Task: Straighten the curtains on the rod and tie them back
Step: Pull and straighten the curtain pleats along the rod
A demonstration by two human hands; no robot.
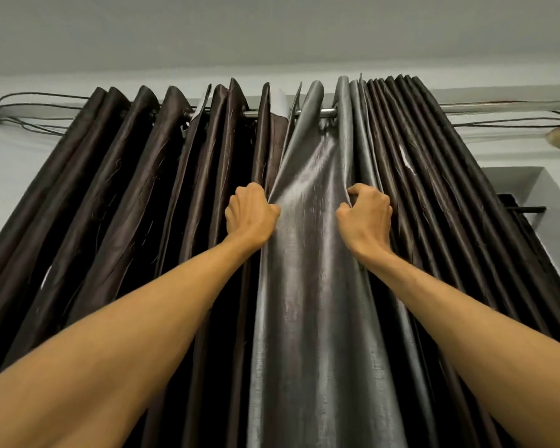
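Pale grey wall point(272, 33) is filling the background above and beside the window.

Curtains point(126, 205), dark brown and glossy, are hanging in deep pleats across nearly the whole width, packing tighter toward the right.

Silver-grey fold point(311, 286), the broadest pleat, is hanging at the centre and catching the light, running from the rod down past the lower edge of view.

Two bare forearms are reaching up from the lower corners.

Rod point(328, 112), metal, is running level along the curtain tops, showing only in short gaps near the centre.

Left grip point(251, 215) is clamping the fold's left edge, fingers curling into the cloth.

Right grip point(366, 215) is pinching the fold's right edge, thumb and fingers closing on the fabric. Both grips are sitting level with each other, well below the rod, with the fold spanning between them.

Cables point(29, 111) are trailing along the wall at upper left.
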